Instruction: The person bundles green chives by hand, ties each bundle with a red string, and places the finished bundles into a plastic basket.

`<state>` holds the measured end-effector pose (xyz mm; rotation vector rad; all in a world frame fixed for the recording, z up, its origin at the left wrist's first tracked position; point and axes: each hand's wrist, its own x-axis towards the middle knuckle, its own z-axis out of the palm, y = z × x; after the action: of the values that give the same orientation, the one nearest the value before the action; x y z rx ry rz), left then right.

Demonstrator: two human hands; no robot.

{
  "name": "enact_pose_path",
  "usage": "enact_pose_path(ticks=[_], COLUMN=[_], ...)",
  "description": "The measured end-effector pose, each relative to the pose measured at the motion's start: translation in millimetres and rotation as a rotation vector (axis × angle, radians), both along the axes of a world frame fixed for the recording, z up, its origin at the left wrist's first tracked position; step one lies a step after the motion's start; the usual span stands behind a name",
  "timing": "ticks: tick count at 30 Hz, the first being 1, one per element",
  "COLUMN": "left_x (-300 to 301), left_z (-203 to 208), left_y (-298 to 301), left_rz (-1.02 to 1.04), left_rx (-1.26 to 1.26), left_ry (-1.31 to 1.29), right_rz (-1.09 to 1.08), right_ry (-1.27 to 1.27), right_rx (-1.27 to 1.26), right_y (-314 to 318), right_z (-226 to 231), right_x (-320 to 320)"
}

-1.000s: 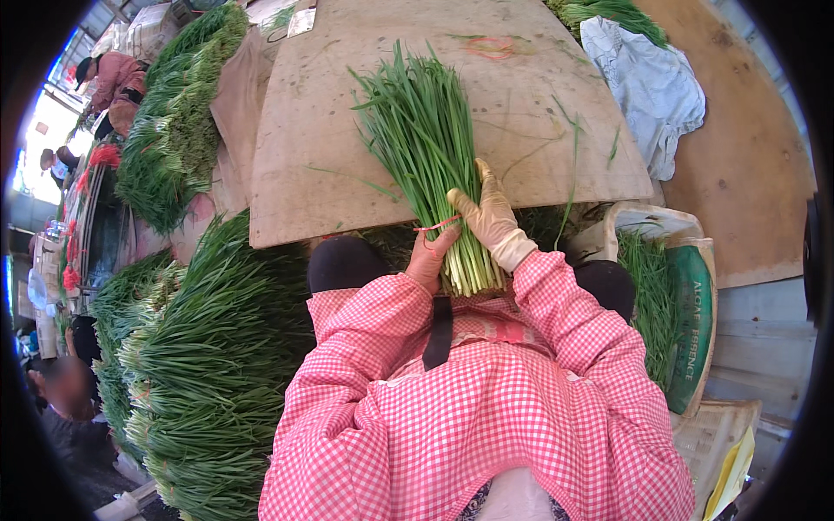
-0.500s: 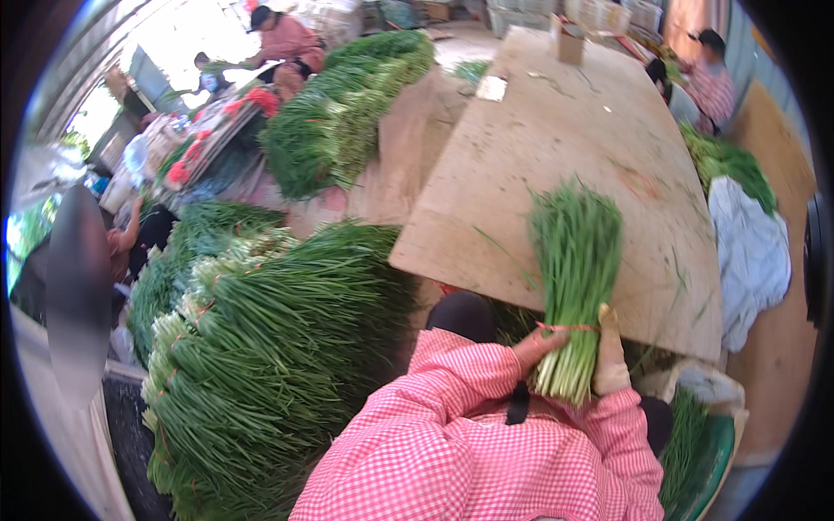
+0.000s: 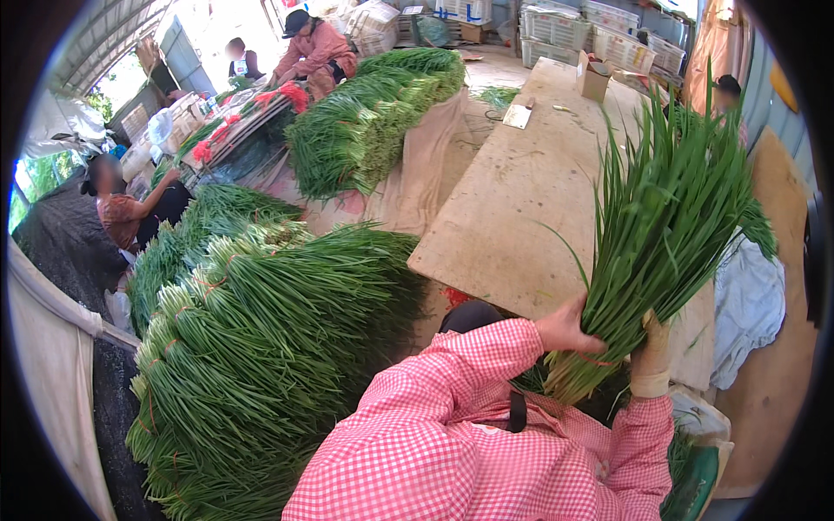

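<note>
A bunch of garlic chives (image 3: 665,226), long and green with pale stem ends, is held up between my hands, its tops tilted up and to the right. My left hand (image 3: 569,328) is closed around the left side of the stems, close to a red band. On the other side my right hand (image 3: 650,352), in a pale glove, grips the lower stems; its fingers are partly hidden behind the leaves. Beneath the raised leaves lies the wooden board table (image 3: 512,200). To my left is a big pile of tied chive bunches (image 3: 287,321), stem ends facing left.
Another chive heap (image 3: 373,122) lies farther off. An open cardboard box (image 3: 593,80) stands at the table's far end. A light blue cloth (image 3: 749,304) hangs at the right, above a green tub (image 3: 699,478). Several people sit around the room; plastic crates (image 3: 556,35) are stacked behind.
The bunch has risen off the table toward me and tipped to the right, its leaves now spread wider. Both hands have moved with it, and the view has shifted slightly.
</note>
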<state>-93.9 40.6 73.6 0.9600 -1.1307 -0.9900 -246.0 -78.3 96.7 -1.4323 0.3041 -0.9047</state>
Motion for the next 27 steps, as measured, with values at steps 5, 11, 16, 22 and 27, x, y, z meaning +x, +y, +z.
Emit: enact_pose_path(ticks=[5, 11, 16, 22, 27], left_x=[11.2, 41.4, 78.0, 73.1, 75.3], left_z=[72.2, 148.6, 96.7, 16.2, 2.0], left_y=[-12.2, -29.5, -41.5, -60.9, -63.0], left_rz=[0.18, 0.224, 0.223, 0.103, 0.047], left_rx=[-0.261, -0.499, -0.443, -0.135, -0.161], left_ry=[0.073, -0.173, -0.357, -0.035, 0.115], right_rz=[-0.011, 0.007, 0.071, -0.158, -0.249], right_ry=[-0.057, -0.137, 0.202, 0.477, 0.568], right_rx=[-0.055, -0.189, -0.463, -0.592, -0.63], right_y=[5.2, -17.2, -83.1, -84.7, -75.7], right_z=[63.5, 106.8, 43.9, -34.0, -34.3], right_x=[21.7, 38.7, 42.0, 54.2, 53.9])
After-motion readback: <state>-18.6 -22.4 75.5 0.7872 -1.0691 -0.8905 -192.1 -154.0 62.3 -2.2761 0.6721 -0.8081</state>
